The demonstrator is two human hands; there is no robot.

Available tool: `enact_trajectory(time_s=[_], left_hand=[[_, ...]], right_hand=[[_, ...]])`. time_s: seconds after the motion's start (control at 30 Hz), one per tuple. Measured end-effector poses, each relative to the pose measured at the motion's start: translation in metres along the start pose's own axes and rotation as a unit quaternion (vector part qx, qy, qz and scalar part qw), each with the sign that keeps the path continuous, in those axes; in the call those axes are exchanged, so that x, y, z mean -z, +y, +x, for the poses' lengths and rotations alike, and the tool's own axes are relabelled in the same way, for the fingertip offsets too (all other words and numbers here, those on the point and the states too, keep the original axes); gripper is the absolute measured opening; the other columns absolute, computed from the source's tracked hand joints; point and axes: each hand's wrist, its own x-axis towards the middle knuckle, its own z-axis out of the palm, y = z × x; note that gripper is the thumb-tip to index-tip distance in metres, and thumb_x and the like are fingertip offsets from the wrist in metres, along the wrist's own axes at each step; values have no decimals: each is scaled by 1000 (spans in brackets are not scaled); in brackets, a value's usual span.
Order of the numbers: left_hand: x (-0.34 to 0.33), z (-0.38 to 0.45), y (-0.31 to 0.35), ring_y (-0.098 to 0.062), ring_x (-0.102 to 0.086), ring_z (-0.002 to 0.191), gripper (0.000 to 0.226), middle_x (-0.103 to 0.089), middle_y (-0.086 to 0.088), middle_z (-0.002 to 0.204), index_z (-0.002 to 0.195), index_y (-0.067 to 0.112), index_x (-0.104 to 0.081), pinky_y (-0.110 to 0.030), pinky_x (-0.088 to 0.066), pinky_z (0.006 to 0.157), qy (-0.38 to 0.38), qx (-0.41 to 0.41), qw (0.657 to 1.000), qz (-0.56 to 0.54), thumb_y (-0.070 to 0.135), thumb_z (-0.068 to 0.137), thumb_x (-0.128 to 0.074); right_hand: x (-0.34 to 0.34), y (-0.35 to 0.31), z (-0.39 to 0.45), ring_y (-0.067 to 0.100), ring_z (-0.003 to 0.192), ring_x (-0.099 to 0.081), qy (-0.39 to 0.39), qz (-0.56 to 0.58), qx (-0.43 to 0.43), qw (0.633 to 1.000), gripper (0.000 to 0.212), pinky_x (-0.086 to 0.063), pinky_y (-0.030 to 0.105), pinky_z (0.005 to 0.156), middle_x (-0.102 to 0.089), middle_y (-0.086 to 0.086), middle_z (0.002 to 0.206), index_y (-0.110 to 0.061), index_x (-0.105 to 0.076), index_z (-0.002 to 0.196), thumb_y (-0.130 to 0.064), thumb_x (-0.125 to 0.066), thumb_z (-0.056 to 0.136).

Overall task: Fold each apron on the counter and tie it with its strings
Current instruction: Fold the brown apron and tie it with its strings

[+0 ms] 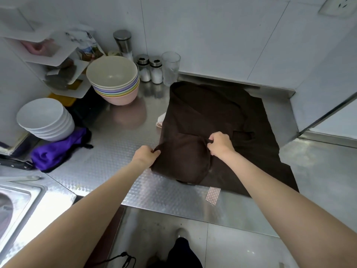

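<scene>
A dark brown apron (208, 117) lies spread over the steel counter (108, 151), partly folded, with a doubled flap near the front edge. My left hand (145, 154) pinches the flap's left corner. My right hand (220, 143) grips the flap's upper right edge, fingers curled into the cloth. A pink dotted apron shows only as a strip (213, 194) at the front edge and a corner (160, 120) poking out from under the brown one. A purple apron (58, 151) lies bundled at the left. The brown apron's strings are hidden.
Stacked pastel bowls (114, 78) and white bowls (45, 118) stand at the left, with shakers (149, 69), a glass (171, 66) and a grinder (123, 43) by the back wall. A sink (17, 207) is at the lower left. A knife (15, 163) lies beside the purple apron.
</scene>
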Motion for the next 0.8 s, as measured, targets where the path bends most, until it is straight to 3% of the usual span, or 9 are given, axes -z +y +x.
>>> enact_trajectory(time_s=[0.1,0.27,0.33,0.43,0.5,0.57,0.63,0.7,0.8], left_hand=[[-3,3,-4,-37,-63,88,42,-56,-16,73,57,6,-48,-40,-50,83,31,17,999,-5,25,94,-53],[-8,4,-1,-26,-49,74,45,-44,-7,57,55,6,-39,-38,-46,78,40,14,999,-21,24,95,-51],[-9,3,0,-26,-49,75,45,-46,-8,60,56,7,-40,-37,-44,75,27,-3,1000,-6,26,95,-51],[-9,3,1,-29,-54,85,35,-55,-16,83,66,8,-47,-38,-46,78,-9,-26,999,-22,26,96,-49],[-6,3,3,-34,-59,95,27,-58,-20,94,82,4,-54,-42,-48,86,-21,-31,999,-26,26,96,-48],[-5,2,5,-37,-59,102,27,-61,-24,104,96,1,-57,-46,-49,91,-32,-34,998,-30,26,97,-47],[-4,1,7,-37,-58,106,32,-61,-25,112,107,-2,-58,-45,-49,93,-46,-37,997,-45,26,97,-46],[-5,-1,7,-35,-57,110,34,-60,-22,117,116,-2,-55,-40,-47,95,-52,-36,997,-36,24,98,-43],[-4,-3,3,-35,-57,107,32,-57,-18,119,120,3,-47,-41,-46,96,43,-40,998,-6,26,97,-44]], right_hand=[[-2,2,4,34,96,-65,22,27,-26,999,23,-52,38,90,-65,20,107,-5,-63,112,-10,-53,92],[-6,1,0,34,103,-59,25,13,-21,999,37,-48,36,90,-46,14,124,-7,-50,119,-13,-65,86],[-4,-1,-8,36,98,-58,20,-7,13,1000,52,-47,37,85,-34,13,124,-10,-40,119,-15,-72,79],[-1,-4,-22,35,91,-57,-41,-95,141,985,73,-49,43,89,-23,10,127,-25,-30,130,-25,-77,74],[-5,-4,-30,40,104,-52,-92,-194,187,958,86,-41,51,99,-12,12,141,-38,-19,141,-39,-74,74],[-16,-4,-37,44,116,-44,-86,-294,205,929,75,-33,56,104,0,16,150,-38,-20,143,-46,-64,83],[-26,-5,-40,46,120,-41,-66,-310,192,929,56,-33,56,102,-3,18,151,-31,-30,138,-45,-54,90],[-31,-11,-39,45,116,-43,-70,-236,145,958,44,-37,54,98,-23,16,142,-24,-40,128,-49,-45,92],[-25,-22,-28,41,112,-47,-95,-122,72,985,52,-40,49,98,-37,11,130,-22,-51,123,-58,-33,91]])
